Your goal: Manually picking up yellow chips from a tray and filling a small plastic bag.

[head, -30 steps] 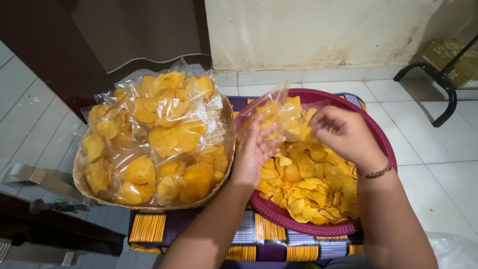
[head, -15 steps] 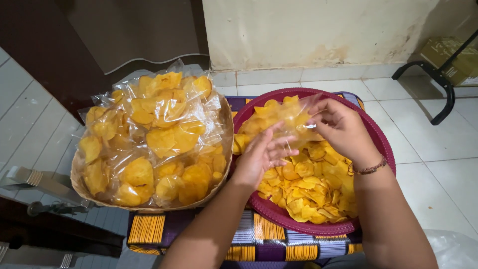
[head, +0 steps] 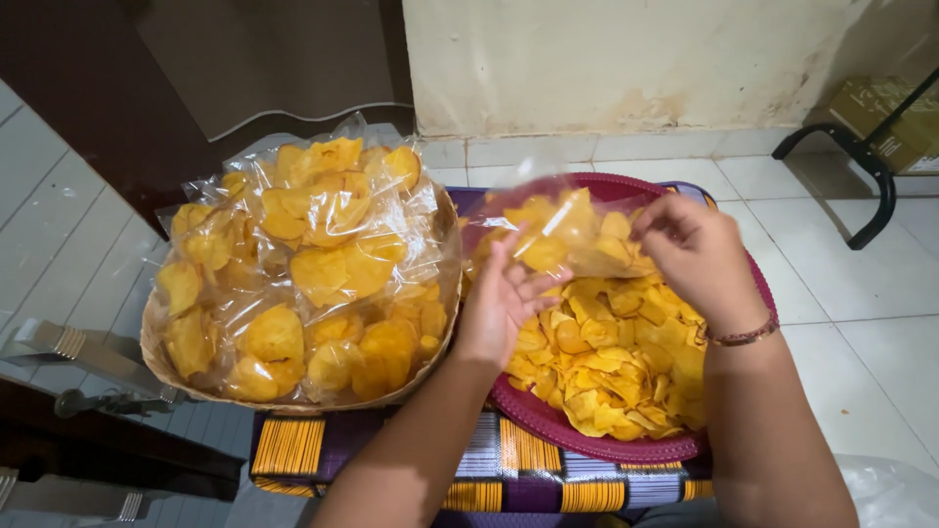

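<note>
The clear plastic bag (head: 562, 230) of chips lies sideways above the maroon tray (head: 587, 445), strung between both hands: left hand (head: 504, 298) cups one end loosely, right hand (head: 694, 254) pinches the other.

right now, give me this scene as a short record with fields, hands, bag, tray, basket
left hand: left hand open, palm against the near side of the clear plastic bag
right hand: right hand pinches the bag's right end
bag: partly filled with yellow chips, held above the tray
tray: round maroon tray heaped with loose chips
basket: woven basket on the left, piled with filled chip bags
underneath: striped cloth
</note>
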